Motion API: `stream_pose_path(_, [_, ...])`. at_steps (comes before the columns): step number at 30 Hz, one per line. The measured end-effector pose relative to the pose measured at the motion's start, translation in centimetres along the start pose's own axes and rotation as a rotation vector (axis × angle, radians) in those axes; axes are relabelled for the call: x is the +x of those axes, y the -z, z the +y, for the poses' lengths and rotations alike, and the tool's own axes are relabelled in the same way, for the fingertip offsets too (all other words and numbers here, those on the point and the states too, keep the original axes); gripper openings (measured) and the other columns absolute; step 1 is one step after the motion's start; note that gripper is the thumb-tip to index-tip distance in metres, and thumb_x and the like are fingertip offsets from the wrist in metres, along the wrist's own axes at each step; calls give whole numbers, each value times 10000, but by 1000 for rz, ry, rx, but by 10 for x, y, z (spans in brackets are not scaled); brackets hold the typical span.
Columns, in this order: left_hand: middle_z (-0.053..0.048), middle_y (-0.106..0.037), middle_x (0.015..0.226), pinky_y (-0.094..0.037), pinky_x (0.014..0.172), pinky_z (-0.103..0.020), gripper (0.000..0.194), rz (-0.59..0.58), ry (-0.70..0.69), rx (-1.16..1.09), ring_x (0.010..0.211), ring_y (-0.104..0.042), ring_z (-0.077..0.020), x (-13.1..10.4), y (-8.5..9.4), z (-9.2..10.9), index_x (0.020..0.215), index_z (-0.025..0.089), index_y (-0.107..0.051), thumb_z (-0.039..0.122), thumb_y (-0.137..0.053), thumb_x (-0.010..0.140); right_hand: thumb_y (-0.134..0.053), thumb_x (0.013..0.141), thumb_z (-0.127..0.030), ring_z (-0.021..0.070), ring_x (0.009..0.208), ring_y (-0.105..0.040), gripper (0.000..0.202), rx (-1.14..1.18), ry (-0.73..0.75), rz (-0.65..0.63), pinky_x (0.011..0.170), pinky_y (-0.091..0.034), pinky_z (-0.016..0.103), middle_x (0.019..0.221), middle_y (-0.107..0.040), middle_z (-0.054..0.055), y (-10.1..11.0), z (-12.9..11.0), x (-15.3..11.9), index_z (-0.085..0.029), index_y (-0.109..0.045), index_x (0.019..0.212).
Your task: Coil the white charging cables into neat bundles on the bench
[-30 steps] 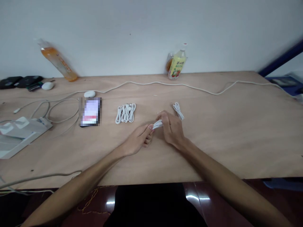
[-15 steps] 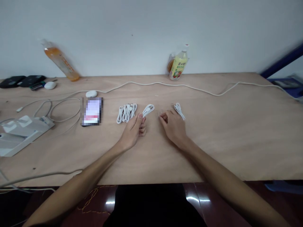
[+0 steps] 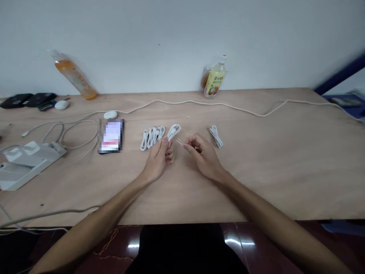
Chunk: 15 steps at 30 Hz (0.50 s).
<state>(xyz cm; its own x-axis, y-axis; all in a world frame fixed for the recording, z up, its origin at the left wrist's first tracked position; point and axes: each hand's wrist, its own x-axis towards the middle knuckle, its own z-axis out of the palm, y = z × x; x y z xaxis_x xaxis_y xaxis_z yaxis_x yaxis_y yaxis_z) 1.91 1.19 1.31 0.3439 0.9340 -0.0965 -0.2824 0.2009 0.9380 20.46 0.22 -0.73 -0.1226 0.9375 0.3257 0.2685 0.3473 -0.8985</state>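
Observation:
My left hand [image 3: 159, 158] is closed around a coiled white USB cable [image 3: 174, 130], whose looped end sticks out above the thumb. Just left of it, several more coiled white cables [image 3: 149, 137] lie side by side on the table. Between thumb and forefinger, my right hand [image 3: 202, 152] pinches a thin white twist tie [image 3: 179, 141], its bent ends pointing towards the left hand. The tie and the held cable are apart. Another coiled white cable [image 3: 216, 136] rests on the table beyond the right hand, to its right.
A phone [image 3: 111, 135], a white earbud case [image 3: 110, 115] and a white power strip [image 3: 31, 163] lie at the left. One long white cord [image 3: 205, 102] crosses the table's back. An orange drink bottle [image 3: 75, 78] and a yellow-labelled bottle [image 3: 215, 79] stand near the wall.
My right hand has moved left with the twist tie, closer to the left hand. My left hand has shifted slightly left, still holding the cable.

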Motion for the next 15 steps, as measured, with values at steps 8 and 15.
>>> stream_pose_path(8, [113,-289,626,-249,452,-168,655,-39,-17,1,503,-240,-53,-4,-6,-4,754,227,-437,770,-784,876,-706,1000,-447,169,748,-528,241,232,-84,-31,668,-447,311,852,-590,1,-8,-7,-5,-247,-623,895])
stream_pose_path(15, [112,-300,636,-261,450,-175,626,-40,-58,5,495,-262,-50,-5,-8,-5,769,223,-456,749,-767,906,-719,981,-436,160,720,-509,228,272,-105,9,658,-429,309,808,-575,-18,-11,-7,-6,-243,-637,892])
